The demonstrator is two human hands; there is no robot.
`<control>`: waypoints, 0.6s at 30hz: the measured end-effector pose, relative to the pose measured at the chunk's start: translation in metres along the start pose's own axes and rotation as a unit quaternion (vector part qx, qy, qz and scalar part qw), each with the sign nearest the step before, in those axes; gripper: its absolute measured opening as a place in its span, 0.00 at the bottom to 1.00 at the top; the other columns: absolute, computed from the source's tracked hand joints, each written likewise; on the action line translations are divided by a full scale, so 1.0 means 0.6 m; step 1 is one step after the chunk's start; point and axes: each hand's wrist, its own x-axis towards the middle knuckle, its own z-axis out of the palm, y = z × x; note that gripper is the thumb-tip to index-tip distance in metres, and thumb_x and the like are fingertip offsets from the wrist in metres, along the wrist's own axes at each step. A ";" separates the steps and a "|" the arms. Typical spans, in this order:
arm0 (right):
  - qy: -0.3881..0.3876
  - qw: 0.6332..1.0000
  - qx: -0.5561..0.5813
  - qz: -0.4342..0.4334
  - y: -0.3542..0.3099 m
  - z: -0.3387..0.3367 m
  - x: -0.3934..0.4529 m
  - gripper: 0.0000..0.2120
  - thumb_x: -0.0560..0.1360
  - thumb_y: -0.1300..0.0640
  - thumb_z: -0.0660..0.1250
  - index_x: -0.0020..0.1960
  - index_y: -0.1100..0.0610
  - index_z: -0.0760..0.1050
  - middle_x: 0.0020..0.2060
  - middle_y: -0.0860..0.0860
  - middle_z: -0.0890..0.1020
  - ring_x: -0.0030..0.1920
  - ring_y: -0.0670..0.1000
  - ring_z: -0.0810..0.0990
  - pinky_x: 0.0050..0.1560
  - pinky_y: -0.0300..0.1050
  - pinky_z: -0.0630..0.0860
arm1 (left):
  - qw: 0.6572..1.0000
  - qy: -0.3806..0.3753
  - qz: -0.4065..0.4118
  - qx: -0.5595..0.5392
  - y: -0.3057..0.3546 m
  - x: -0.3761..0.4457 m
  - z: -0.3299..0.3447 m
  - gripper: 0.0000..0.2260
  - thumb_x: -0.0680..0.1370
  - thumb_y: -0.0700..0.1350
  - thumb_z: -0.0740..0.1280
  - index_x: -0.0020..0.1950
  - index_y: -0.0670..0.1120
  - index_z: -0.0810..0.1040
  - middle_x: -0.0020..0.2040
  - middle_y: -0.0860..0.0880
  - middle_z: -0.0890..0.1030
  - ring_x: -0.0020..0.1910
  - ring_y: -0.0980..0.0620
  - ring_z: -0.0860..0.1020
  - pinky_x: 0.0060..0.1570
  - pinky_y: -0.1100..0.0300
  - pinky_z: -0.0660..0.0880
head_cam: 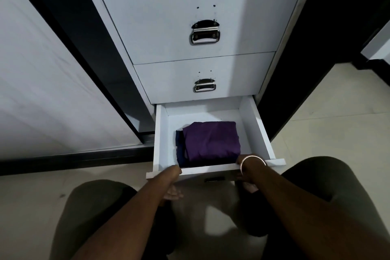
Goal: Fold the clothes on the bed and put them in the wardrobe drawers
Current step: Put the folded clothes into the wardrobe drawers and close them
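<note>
A: Purple folded garment (211, 140) lies on a dark one (179, 145) inside the open bottom drawer (161, 133).
B: Grips?
A: Left hand (172, 191) and right hand (249, 177) on drawer front; closure can't tell. Should push evenly, fingers off the edge.

drawer (161, 133) walls smooth matt white laminate board. folded purple garment (211, 141) soft matt cloth, dark blue cloth (179, 148) under it. drawer handles (204, 35) shiny chrome metal on black plates. floor (327, 112) glossy pale tile. wrist bangle (252, 160) polished metal.
</note>
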 end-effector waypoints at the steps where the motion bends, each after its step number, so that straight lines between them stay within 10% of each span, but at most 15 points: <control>1: 0.030 0.999 0.017 0.003 -0.003 0.006 0.004 0.20 0.76 0.55 0.64 0.66 0.60 0.73 0.58 0.57 0.78 0.50 0.56 0.79 0.49 0.41 0.78 | 0.999 -0.005 0.007 -0.045 -0.001 0.000 0.008 0.18 0.82 0.50 0.59 0.67 0.41 0.67 0.62 0.36 0.76 0.50 0.41 0.82 0.38 0.55 0.78; 9: 0.080 0.962 0.260 0.017 -0.024 0.008 -0.039 0.20 0.79 0.55 0.66 0.66 0.65 0.71 0.61 0.58 0.77 0.57 0.59 0.78 0.41 0.33 0.79 | 0.960 0.031 0.052 -0.273 0.038 0.024 0.045 0.14 0.84 0.40 0.54 0.65 0.34 0.71 0.54 0.36 0.81 0.37 0.47 0.76 0.38 0.58 0.73; 12: 0.142 0.951 0.272 0.050 -0.041 0.012 -0.020 0.24 0.71 0.46 0.75 0.57 0.64 0.77 0.52 0.59 0.83 0.53 0.60 0.82 0.56 0.47 0.78 | 0.941 0.036 0.074 -0.328 0.068 0.038 0.041 0.14 0.84 0.38 0.54 0.67 0.35 0.71 0.56 0.37 0.79 0.38 0.46 0.78 0.42 0.56 0.77; 15: 0.104 0.919 0.380 0.026 -0.052 0.013 0.045 0.34 0.54 0.48 0.80 0.56 0.61 0.76 0.45 0.59 0.83 0.46 0.62 0.83 0.50 0.50 0.81 | 0.915 0.017 0.092 -0.392 0.098 0.051 0.036 0.16 0.83 0.37 0.55 0.69 0.35 0.69 0.51 0.38 0.77 0.53 0.41 0.81 0.54 0.52 0.77; 18: 0.062 0.855 0.515 0.002 -0.082 0.002 0.063 0.30 0.66 0.66 0.76 0.65 0.63 0.68 0.50 0.60 0.77 0.46 0.60 0.82 0.32 0.48 0.82 | 0.882 -0.011 0.111 -0.457 0.128 0.066 0.030 0.16 0.84 0.39 0.56 0.70 0.35 0.68 0.52 0.37 0.76 0.53 0.40 0.79 0.54 0.51 0.76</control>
